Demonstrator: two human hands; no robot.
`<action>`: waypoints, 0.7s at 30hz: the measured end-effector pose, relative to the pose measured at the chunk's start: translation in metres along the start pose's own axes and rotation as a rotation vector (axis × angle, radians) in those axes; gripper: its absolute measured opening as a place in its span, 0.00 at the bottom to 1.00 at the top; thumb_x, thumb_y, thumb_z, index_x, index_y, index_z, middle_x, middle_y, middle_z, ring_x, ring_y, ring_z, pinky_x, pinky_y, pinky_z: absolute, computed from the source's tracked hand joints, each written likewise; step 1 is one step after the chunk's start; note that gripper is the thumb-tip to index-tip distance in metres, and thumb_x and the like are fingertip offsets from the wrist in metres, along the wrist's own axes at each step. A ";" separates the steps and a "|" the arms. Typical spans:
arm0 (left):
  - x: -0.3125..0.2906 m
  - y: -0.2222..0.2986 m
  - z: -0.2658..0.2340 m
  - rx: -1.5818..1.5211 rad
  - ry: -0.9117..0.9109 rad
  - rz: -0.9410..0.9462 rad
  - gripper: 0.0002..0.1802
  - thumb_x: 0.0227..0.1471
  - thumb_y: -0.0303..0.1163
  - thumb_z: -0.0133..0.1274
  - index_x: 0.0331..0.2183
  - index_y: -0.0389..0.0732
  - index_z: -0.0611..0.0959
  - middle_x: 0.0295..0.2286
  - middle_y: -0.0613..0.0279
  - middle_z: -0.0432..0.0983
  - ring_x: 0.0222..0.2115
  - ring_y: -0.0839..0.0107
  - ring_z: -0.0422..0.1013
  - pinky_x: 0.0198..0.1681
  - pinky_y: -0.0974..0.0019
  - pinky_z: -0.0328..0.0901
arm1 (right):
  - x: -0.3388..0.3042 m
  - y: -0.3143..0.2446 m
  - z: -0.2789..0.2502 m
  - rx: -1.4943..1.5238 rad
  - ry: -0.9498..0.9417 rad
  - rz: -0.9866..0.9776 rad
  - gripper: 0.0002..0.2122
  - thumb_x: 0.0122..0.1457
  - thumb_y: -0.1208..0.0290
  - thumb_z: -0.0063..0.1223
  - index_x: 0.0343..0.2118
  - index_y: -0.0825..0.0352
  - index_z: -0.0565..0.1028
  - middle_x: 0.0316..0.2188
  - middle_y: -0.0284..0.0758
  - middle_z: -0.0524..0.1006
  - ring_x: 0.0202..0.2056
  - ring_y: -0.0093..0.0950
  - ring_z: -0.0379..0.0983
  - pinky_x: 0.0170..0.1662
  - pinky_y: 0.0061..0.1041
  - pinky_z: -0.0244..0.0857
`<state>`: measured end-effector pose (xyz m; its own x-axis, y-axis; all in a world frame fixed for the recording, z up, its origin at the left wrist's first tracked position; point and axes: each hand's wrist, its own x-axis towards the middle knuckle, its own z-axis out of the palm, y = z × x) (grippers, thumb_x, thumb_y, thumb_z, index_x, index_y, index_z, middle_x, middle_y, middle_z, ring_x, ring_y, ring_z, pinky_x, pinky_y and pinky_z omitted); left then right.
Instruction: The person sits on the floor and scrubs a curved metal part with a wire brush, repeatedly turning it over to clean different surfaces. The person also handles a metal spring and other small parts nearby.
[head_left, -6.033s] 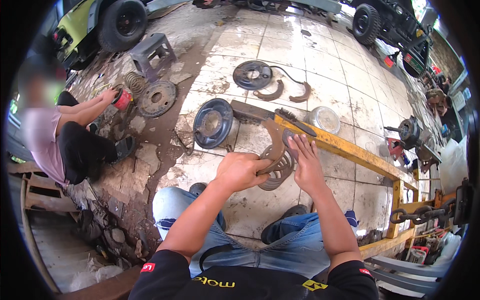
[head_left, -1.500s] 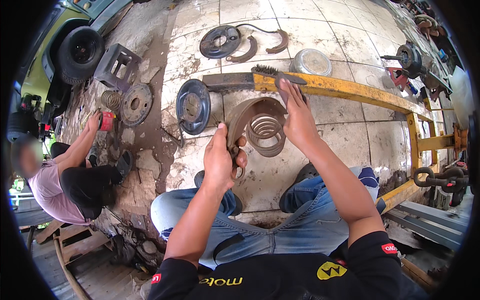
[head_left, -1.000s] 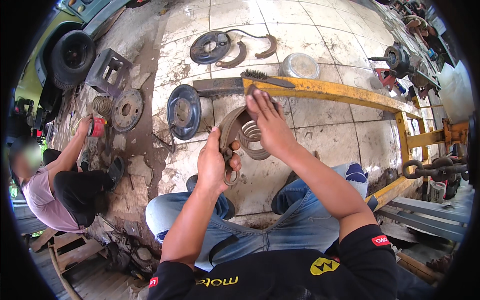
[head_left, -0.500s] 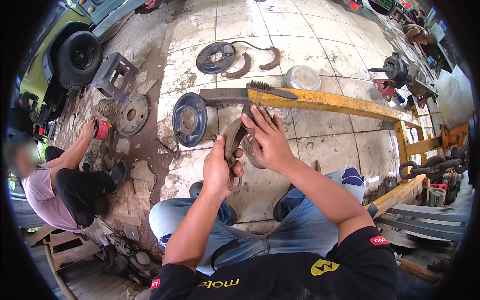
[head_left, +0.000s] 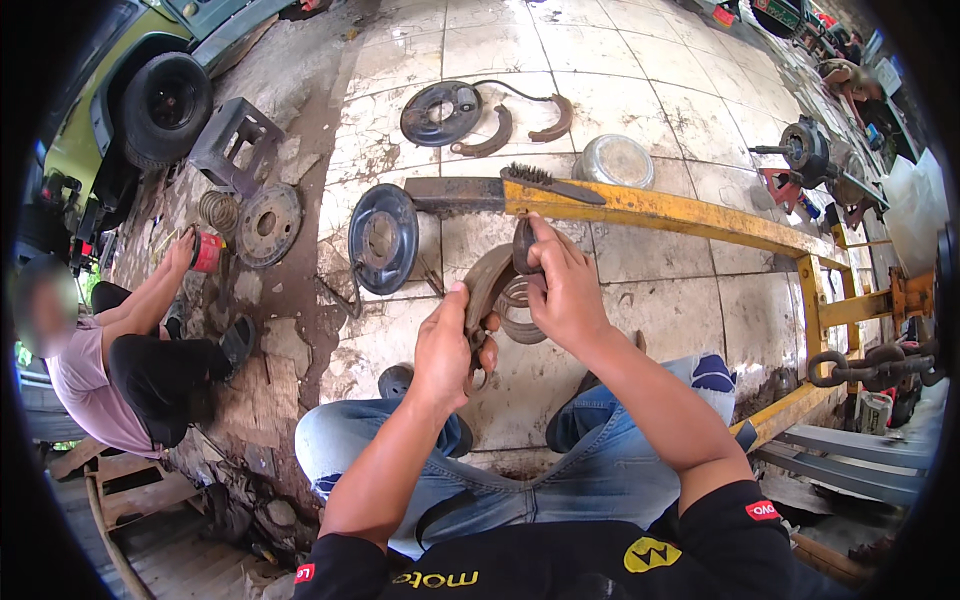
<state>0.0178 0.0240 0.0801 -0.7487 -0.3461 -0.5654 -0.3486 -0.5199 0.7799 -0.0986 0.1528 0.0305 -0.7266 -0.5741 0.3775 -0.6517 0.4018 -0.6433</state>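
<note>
My left hand (head_left: pixel 447 340) is closed around the lower part of a curved, rusty brown brake shoe (head_left: pixel 489 280), held up between my knees. At its upper end, my right hand (head_left: pixel 567 285) pinches a dark brown flat piece (head_left: pixel 522 246), perhaps a sheet of sandpaper; the fingers partly hide it. A coil spring (head_left: pixel 520 322) shows just behind the shoe, partly covered by my right hand. Left of my hands stands a dark round brake backing plate (head_left: pixel 381 240). A wire brush (head_left: pixel 545 182) rests on the yellow metal beam (head_left: pixel 690 222) beyond my right hand.
Two more brake shoes (head_left: pixel 486 138) and another backing plate (head_left: pixel 440 113) lie on the tiles ahead. A round metal tin (head_left: pixel 614 162) sits behind the beam. At left, a seated person (head_left: pixel 130 360) holds a red can (head_left: pixel 207 253) near a rusty disc (head_left: pixel 268 227). A heavy chain (head_left: pixel 870 366) hangs at right.
My right hand has gone from lying with spread fingers over the shoe's upper end to pinching the dark piece slightly to the right. The shoe's upper end has come lower.
</note>
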 end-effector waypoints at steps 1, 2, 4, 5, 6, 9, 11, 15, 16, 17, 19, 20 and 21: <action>0.001 -0.001 0.000 -0.020 -0.007 0.004 0.25 0.67 0.51 0.35 0.42 0.39 0.75 0.25 0.63 0.72 0.14 0.76 0.64 0.16 0.70 0.62 | -0.001 -0.001 0.000 -0.024 0.006 0.015 0.20 0.48 0.87 0.49 0.45 0.65 0.67 0.60 0.45 0.67 0.58 0.45 0.65 0.57 0.44 0.58; 0.002 -0.004 0.000 -0.039 -0.014 0.008 0.25 0.67 0.51 0.35 0.42 0.39 0.75 0.25 0.63 0.72 0.14 0.76 0.64 0.15 0.71 0.61 | -0.002 0.002 0.001 -0.020 -0.009 0.005 0.23 0.49 0.86 0.50 0.50 0.64 0.65 0.60 0.44 0.67 0.60 0.43 0.63 0.56 0.46 0.58; 0.005 -0.005 0.001 -0.058 -0.012 0.005 0.25 0.67 0.51 0.34 0.42 0.39 0.75 0.25 0.64 0.72 0.14 0.77 0.64 0.14 0.71 0.61 | -0.002 0.008 0.003 -0.014 -0.038 -0.016 0.30 0.52 0.83 0.53 0.60 0.62 0.62 0.62 0.40 0.65 0.62 0.40 0.60 0.55 0.50 0.58; 0.006 -0.005 0.000 -0.057 -0.003 -0.002 0.26 0.67 0.51 0.34 0.42 0.39 0.75 0.25 0.64 0.72 0.14 0.77 0.64 0.14 0.71 0.61 | -0.002 0.008 0.003 -0.057 -0.067 -0.016 0.31 0.52 0.83 0.52 0.62 0.62 0.59 0.63 0.40 0.64 0.63 0.40 0.59 0.57 0.51 0.57; 0.007 -0.005 0.000 -0.056 0.006 -0.009 0.26 0.67 0.51 0.34 0.42 0.39 0.75 0.25 0.64 0.72 0.14 0.77 0.64 0.14 0.71 0.61 | -0.002 0.006 0.003 -0.101 -0.096 -0.015 0.33 0.53 0.83 0.52 0.64 0.63 0.57 0.63 0.39 0.62 0.64 0.40 0.58 0.58 0.52 0.56; 0.007 -0.003 0.002 -0.050 0.012 -0.019 0.26 0.67 0.51 0.33 0.43 0.39 0.75 0.26 0.64 0.72 0.14 0.77 0.64 0.14 0.71 0.61 | -0.002 0.004 0.005 -0.158 -0.140 -0.015 0.35 0.54 0.81 0.51 0.66 0.63 0.54 0.65 0.41 0.59 0.66 0.41 0.54 0.61 0.54 0.53; 0.006 -0.002 0.002 -0.051 0.005 -0.028 0.26 0.67 0.51 0.33 0.43 0.38 0.75 0.26 0.63 0.72 0.13 0.76 0.63 0.14 0.70 0.62 | -0.004 0.003 0.007 -0.174 -0.149 -0.015 0.36 0.54 0.81 0.50 0.67 0.64 0.53 0.66 0.43 0.57 0.67 0.43 0.52 0.63 0.53 0.50; 0.006 -0.002 -0.001 -0.088 -0.008 -0.048 0.26 0.67 0.51 0.34 0.43 0.38 0.75 0.26 0.63 0.72 0.14 0.75 0.64 0.15 0.69 0.63 | -0.005 -0.005 0.006 -0.193 -0.183 -0.006 0.37 0.55 0.77 0.49 0.68 0.65 0.49 0.67 0.48 0.52 0.68 0.48 0.47 0.66 0.51 0.45; 0.006 -0.001 -0.001 -0.104 -0.002 -0.044 0.25 0.66 0.50 0.35 0.41 0.38 0.75 0.25 0.62 0.72 0.14 0.75 0.64 0.15 0.68 0.62 | -0.004 -0.007 0.005 -0.194 -0.198 -0.001 0.37 0.56 0.74 0.49 0.68 0.65 0.48 0.68 0.48 0.51 0.68 0.49 0.46 0.66 0.52 0.44; 0.006 -0.001 -0.002 -0.120 0.005 -0.040 0.24 0.66 0.49 0.36 0.40 0.38 0.76 0.25 0.62 0.72 0.14 0.74 0.65 0.15 0.68 0.62 | -0.003 -0.008 0.005 -0.175 -0.206 -0.002 0.35 0.58 0.71 0.47 0.68 0.65 0.48 0.68 0.47 0.50 0.68 0.48 0.46 0.65 0.54 0.43; 0.007 -0.001 -0.002 -0.137 0.015 -0.037 0.23 0.66 0.48 0.36 0.39 0.38 0.76 0.25 0.61 0.72 0.14 0.73 0.66 0.15 0.67 0.62 | -0.005 -0.005 0.006 -0.138 -0.220 -0.001 0.32 0.63 0.64 0.45 0.68 0.63 0.49 0.69 0.46 0.49 0.68 0.48 0.45 0.64 0.59 0.43; 0.007 -0.001 -0.001 -0.137 0.019 -0.039 0.23 0.66 0.48 0.36 0.39 0.38 0.76 0.25 0.61 0.72 0.14 0.73 0.66 0.15 0.67 0.63 | -0.006 -0.002 0.006 -0.135 -0.222 -0.011 0.31 0.64 0.62 0.43 0.68 0.63 0.49 0.69 0.46 0.49 0.68 0.48 0.45 0.64 0.59 0.43; 0.007 0.000 -0.001 -0.138 0.024 -0.041 0.23 0.66 0.48 0.36 0.39 0.38 0.76 0.25 0.61 0.72 0.14 0.73 0.66 0.15 0.67 0.63 | -0.005 0.001 0.007 -0.132 -0.225 -0.021 0.31 0.65 0.61 0.40 0.68 0.63 0.49 0.69 0.46 0.49 0.68 0.48 0.45 0.65 0.58 0.42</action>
<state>0.0134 0.0208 0.0759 -0.7212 -0.3401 -0.6035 -0.2967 -0.6356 0.7128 -0.0939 0.1510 0.0235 -0.6553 -0.7217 0.2229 -0.6997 0.4688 -0.5391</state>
